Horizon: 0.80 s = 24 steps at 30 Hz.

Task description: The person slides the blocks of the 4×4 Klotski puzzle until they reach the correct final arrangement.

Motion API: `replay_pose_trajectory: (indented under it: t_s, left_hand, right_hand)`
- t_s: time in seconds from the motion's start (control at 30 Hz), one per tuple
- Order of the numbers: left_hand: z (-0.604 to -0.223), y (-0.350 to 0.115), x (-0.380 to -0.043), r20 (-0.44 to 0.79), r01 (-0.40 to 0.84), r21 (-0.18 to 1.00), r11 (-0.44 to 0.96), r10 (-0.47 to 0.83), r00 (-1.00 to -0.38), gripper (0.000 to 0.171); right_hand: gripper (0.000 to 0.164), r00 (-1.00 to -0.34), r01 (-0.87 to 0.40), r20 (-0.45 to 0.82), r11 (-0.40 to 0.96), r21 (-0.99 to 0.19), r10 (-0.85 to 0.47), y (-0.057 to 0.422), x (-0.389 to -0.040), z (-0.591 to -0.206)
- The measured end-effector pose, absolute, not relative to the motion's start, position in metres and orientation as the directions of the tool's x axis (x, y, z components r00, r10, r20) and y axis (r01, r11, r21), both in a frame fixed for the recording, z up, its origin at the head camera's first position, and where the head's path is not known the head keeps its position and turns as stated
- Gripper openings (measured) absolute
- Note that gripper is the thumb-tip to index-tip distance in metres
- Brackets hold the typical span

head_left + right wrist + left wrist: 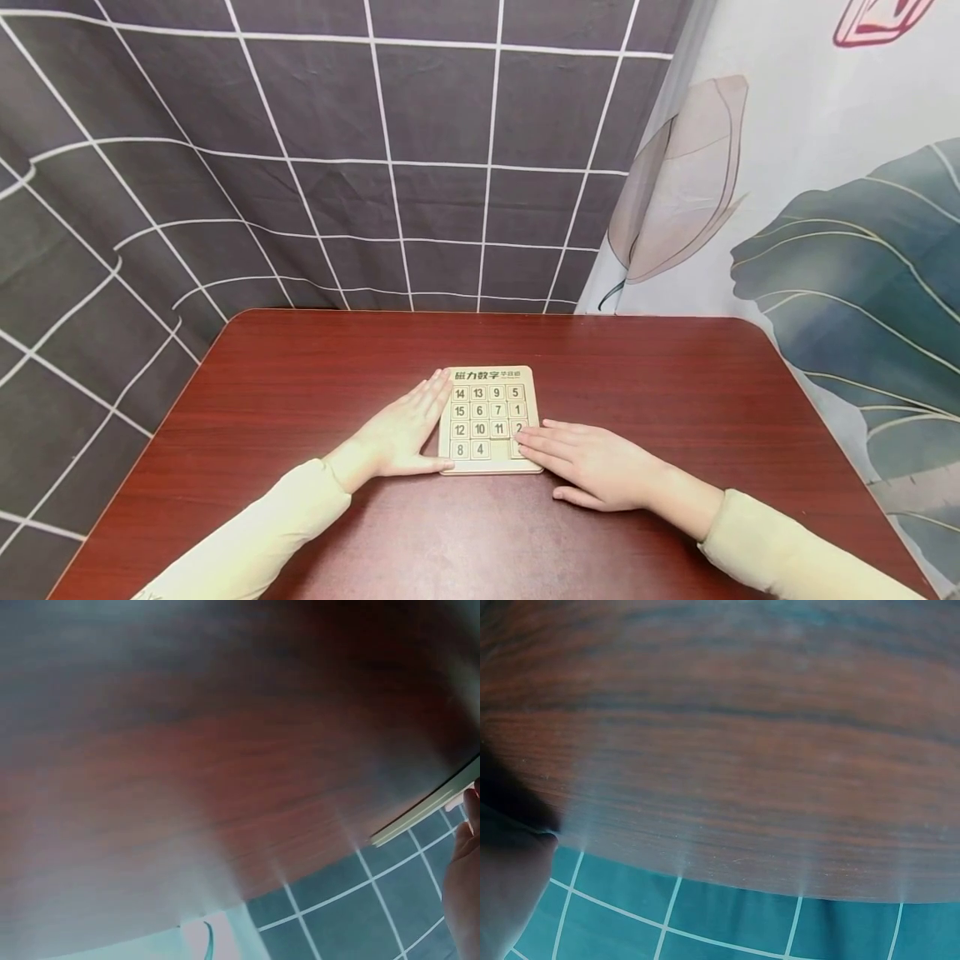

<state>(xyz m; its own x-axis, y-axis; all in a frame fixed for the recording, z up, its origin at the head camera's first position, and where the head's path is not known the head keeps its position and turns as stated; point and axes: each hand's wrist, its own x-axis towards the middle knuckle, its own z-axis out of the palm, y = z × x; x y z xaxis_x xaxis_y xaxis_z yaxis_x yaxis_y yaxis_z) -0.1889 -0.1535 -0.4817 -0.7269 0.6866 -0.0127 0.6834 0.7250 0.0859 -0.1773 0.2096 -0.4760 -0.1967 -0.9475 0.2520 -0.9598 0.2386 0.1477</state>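
A pale number slide puzzle (491, 468) lies flat on the table, with rows of square numbered tiles and dark lettering along its top. One gap (500, 450) shows in its bottom row, right of the tile marked 4. My left hand (401, 429) lies along the puzzle's left edge, fingers straight and thumb at the lower left corner. With extended fingers, my right hand (600, 467) touches the lower right tiles and partly covers them. In the right wrist view the puzzle's edge (424, 806) shows beside part of that hand (465, 889).
The reddish-brown table (322, 358) has rounded far corners. Behind it hangs a dark curtain (442, 100) with white grid lines. A white curtain (787, 167) with large leaf prints hangs at the right.
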Motion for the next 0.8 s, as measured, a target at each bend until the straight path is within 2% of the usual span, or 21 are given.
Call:
replay_pose_trajectory:
  t_s: [0.33,0.7,0.8]
  left_hand:
    - [-0.483,-0.155,-0.189,-0.004,0.686,0.071,0.724,0.688,-0.726,0.114]
    - [-0.481,-0.155,-0.187,-0.011,0.68,0.09,0.727,0.684,-0.73,0.112]
    - [-0.481,-0.156,-0.188,-0.006,0.682,0.085,0.727,0.685,-0.729,0.113]
  right_hand:
    - [0.065,-0.197,-0.962,0.266,0.238,0.132,-0.944,0.206,-0.179,-0.481]
    - [0.068,-0.125,-0.972,0.228,0.165,0.168,-0.966,0.166,-0.179,-0.478]
    - [0.067,-0.123,-0.97,0.224,0.165,0.179,-0.967,0.164,-0.179,-0.478]
